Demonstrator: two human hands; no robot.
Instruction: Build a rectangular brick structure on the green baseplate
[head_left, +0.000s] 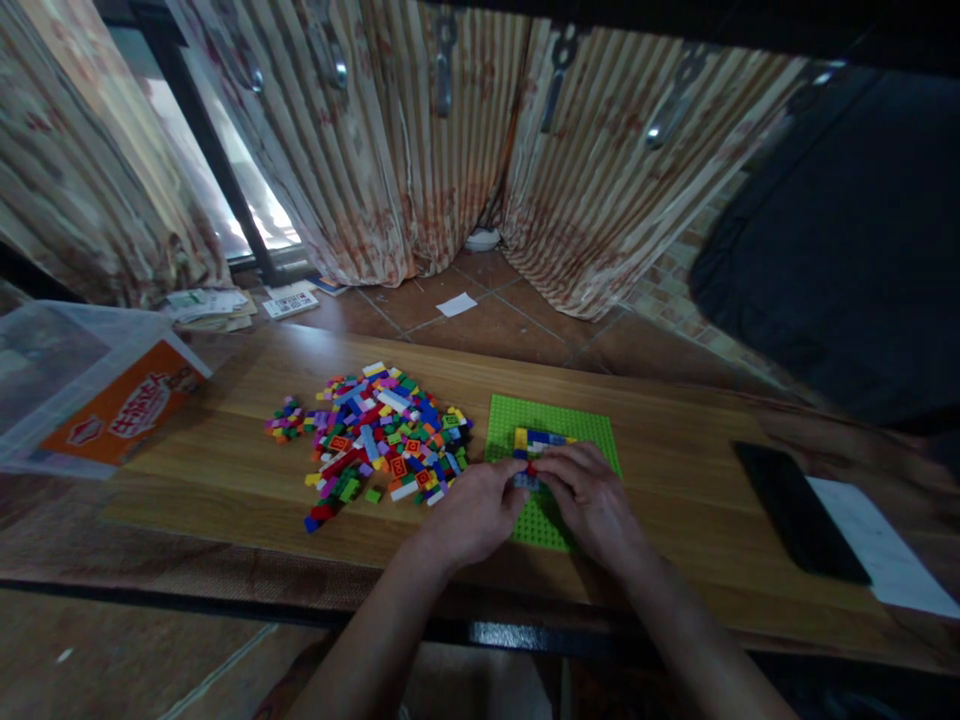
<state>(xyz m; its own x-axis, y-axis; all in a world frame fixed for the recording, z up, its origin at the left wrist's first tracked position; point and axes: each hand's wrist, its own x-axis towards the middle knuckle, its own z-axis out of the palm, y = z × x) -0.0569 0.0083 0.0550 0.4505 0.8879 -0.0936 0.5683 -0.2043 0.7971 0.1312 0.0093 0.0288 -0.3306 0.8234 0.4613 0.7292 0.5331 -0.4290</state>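
A green studded baseplate (544, 535) lies on the wooden board, and a low toy-brick structure (546, 437) of yellow, blue and white bricks stands on it. My right hand (592, 500) is closed over the plate, its fingertips on a small red brick (532, 468). Beside it on the left, my left hand (476, 512) has its thumb and fingers drawn together at the structure's near left part. What those fingers hold, if anything, is hidden. Both hands cover part of the structure.
To the left spreads a big pile of mixed toy bricks (390, 430), with a small cluster (285, 420) beyond it. A clear plastic bin (75, 390) with an orange label stands far left. A black phone-like slab (799, 510) and white paper (885, 545) lie right.
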